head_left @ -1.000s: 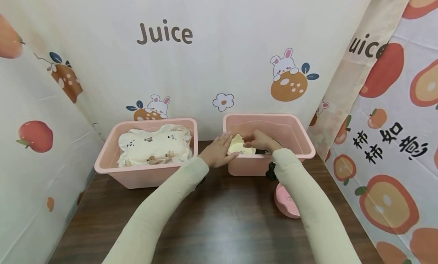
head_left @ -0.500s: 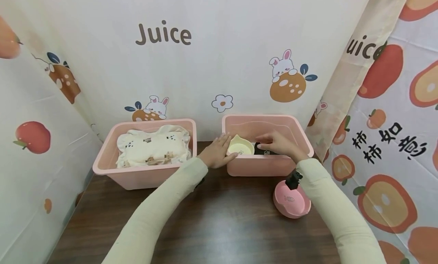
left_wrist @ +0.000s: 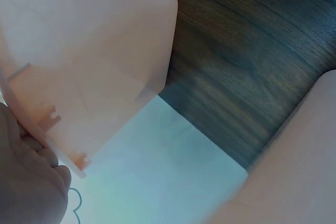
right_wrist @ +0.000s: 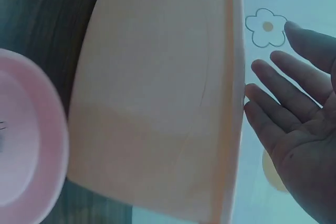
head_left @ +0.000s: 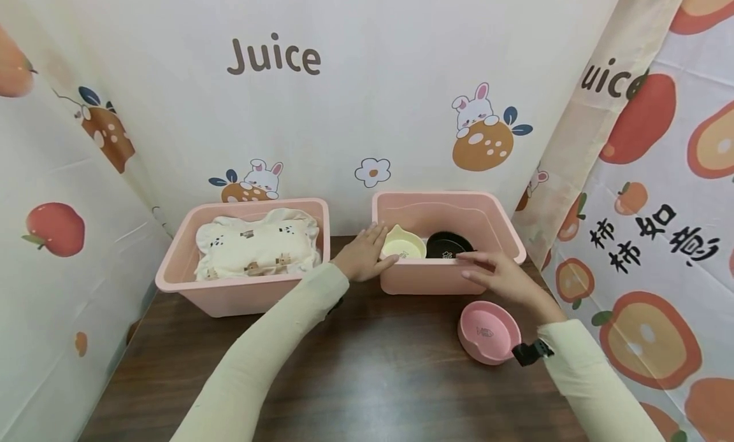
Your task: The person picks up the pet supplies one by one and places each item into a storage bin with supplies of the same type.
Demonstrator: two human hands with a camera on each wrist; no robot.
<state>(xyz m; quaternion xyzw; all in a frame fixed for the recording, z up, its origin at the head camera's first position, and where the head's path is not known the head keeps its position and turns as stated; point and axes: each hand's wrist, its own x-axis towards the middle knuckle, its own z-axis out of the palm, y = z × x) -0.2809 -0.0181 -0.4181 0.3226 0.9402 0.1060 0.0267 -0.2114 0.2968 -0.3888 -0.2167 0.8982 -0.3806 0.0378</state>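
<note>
Black, round, printed bowl (head_left: 450, 242) sits upright, left hand (head_left: 364, 254) and right hand (head_left: 509, 281) loosely extended.

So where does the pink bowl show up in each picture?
Head: pink bowl on the table, right of centre in the lower half, in front of the right-hand bin.
Left wrist: not in it.
Right wrist: at the left edge, partly cut off.
Shared landmark: that bin, right of centre in the head view, upper left in the left wrist view, middle in the right wrist view.
</note>
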